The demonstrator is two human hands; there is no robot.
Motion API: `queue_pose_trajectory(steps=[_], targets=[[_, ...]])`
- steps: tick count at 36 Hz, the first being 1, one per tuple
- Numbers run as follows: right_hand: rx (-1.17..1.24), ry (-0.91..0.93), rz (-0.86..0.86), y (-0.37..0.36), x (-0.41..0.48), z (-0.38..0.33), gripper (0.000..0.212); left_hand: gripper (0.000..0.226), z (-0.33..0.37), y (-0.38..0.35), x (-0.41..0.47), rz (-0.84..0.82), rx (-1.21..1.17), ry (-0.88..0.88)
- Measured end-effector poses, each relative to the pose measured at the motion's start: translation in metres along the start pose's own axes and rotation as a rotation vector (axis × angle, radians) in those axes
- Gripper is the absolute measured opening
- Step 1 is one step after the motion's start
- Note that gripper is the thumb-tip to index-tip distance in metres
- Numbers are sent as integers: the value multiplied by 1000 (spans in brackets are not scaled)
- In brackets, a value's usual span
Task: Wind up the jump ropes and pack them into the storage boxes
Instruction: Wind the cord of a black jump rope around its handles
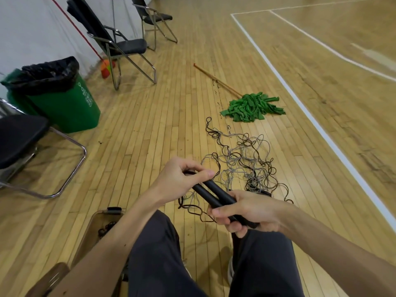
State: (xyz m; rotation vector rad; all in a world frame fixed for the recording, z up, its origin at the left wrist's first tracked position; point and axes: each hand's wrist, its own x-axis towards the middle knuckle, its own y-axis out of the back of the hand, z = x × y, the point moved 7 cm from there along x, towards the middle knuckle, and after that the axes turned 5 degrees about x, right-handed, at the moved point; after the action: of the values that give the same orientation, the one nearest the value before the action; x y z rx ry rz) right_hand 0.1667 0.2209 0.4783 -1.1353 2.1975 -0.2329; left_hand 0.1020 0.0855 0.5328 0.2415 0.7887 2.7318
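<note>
Two black jump rope handles (214, 192) lie side by side between my hands, above my knees. My left hand (182, 179) pinches their far ends with thumb and fingers. My right hand (246, 211) wraps around their near ends. A tangled heap of grey and dark brown jump ropes (242, 159) is spread on the wooden floor just beyond my hands, and a strand runs from it under the handles. A clear storage box (94, 226) with a black latch stands at my lower left, partly hidden by my left arm, with a dark coil inside.
A green mop (250, 107) with a wooden stick lies on the floor beyond the ropes. A green bin (64, 103) with a black liner stands at left, next to folding chairs (120, 46). White court lines (300, 101) run along the right.
</note>
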Motion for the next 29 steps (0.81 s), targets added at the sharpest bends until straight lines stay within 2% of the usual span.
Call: queue_pose_trajectory(steps=[3,5,7,11,15,19,26,29], targets=[[-12,-5,47,0,-1,-2,27,39,-5,0,-2,-34,-8,20],[-16,-7,79,0,-1,-2,30,33,-10,1,-3,-24,-68,65],[-43,-3,109,-1,1,-1,26,27,-13,0,-3,-32,-95,81],[-108,-11,142,-3,4,-1,18,24,-11,0,-4,-45,10,17],[-101,-42,115,-5,2,-3,23,23,-12,5,-3,-16,66,-17],[-1,-91,39,-13,4,-1,39,24,-8,5,-3,-4,58,-48],[11,-77,28,-18,6,2,15,35,-7,3,-4,-28,-5,-79],[18,-38,-26,-25,6,-1,14,39,-2,1,-4,-64,-151,-82]])
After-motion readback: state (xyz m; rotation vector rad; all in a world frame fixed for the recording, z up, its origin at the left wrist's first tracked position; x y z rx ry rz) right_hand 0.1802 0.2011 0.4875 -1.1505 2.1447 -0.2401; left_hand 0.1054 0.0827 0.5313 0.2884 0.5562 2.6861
